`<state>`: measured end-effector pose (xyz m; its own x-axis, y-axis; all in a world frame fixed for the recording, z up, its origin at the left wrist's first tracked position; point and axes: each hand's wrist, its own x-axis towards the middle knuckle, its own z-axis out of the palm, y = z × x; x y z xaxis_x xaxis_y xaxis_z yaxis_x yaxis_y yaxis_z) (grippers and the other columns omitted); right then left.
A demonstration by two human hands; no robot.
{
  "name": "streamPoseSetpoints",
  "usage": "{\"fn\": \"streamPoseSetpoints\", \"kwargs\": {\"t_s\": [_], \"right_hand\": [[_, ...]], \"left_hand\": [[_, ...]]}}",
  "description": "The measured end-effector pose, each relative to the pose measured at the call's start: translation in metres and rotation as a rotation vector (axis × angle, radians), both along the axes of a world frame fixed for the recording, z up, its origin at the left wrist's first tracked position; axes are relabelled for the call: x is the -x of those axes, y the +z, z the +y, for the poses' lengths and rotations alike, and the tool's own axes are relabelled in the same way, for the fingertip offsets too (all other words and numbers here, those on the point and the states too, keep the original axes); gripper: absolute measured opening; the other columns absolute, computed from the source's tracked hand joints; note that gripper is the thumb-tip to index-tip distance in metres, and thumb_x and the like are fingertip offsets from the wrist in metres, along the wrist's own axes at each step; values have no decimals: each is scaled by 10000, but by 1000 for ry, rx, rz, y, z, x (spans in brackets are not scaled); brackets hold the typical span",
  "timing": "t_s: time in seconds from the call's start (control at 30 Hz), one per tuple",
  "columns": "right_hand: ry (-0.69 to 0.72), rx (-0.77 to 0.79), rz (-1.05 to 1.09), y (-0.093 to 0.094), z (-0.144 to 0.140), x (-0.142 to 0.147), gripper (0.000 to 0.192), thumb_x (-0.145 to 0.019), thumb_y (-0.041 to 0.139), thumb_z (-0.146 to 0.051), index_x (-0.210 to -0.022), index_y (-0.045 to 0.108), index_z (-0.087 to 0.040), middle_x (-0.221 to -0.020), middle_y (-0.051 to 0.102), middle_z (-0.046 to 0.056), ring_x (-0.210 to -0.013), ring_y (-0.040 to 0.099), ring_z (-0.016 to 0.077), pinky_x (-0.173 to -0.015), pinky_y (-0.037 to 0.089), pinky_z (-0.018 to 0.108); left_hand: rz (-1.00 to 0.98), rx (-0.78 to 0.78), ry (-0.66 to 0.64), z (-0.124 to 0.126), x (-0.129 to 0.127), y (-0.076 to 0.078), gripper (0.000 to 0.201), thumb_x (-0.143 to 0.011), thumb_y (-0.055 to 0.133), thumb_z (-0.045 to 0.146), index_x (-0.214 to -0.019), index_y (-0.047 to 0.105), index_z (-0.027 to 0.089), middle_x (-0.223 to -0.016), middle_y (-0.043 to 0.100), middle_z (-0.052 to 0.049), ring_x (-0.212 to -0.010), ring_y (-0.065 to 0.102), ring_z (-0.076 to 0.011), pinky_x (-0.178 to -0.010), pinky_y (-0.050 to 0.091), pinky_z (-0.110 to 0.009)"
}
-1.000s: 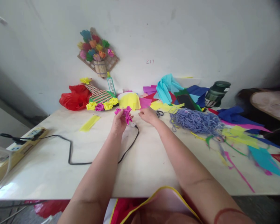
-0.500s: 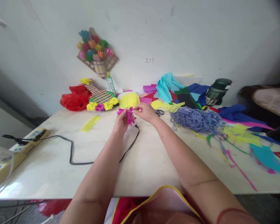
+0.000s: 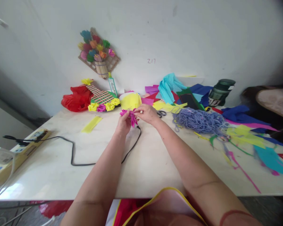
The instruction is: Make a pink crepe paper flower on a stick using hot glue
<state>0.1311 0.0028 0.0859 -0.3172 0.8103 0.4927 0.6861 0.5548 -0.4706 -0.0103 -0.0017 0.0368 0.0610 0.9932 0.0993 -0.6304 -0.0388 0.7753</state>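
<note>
My left grip is closed on the pink flower, thumb along its near left side, probably to steady it; the petals fan out past my fingertips to the right. My right grip pinches the flower's upper right edge, seemingly so I can work one petal while the other hand anchors the rest. The flower sits between both grips, above the surface. Scissors and yarn lie off to my right, likely for easy reach.
</note>
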Motion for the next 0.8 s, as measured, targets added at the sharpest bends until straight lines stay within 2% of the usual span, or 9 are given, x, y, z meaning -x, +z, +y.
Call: {"fn": "streamPoseSetpoints", "kwargs": {"t_s": [0.17,0.3,0.8], "right_hand": [[-18,-13,-41,2,-3,0,196,-789,583,-332,-896,731,-262,-933,675,-1,-794,592,122,-689,412,222],[-14,-24,-56,3,-4,-1,195,-778,591,-324,-902,728,-262,-943,670,-7,-774,586,118,-667,404,222],[9,-48,-84,4,-6,-3,202,-769,588,-311,-905,727,-255,-941,663,-5,-757,577,121,-648,390,228]], "left_hand": [[-15,-10,-19,-1,-1,1,227,-811,578,366,-777,610,144,-649,670,-19,-564,642,-125,-726,551,-311],[-49,4,-23,-2,-1,4,187,-816,554,311,-757,611,144,-655,671,-15,-568,639,-124,-717,555,-311],[-74,35,-42,-6,1,8,108,-728,524,196,-718,617,143,-645,668,-31,-560,638,-160,-686,561,-369]]}}
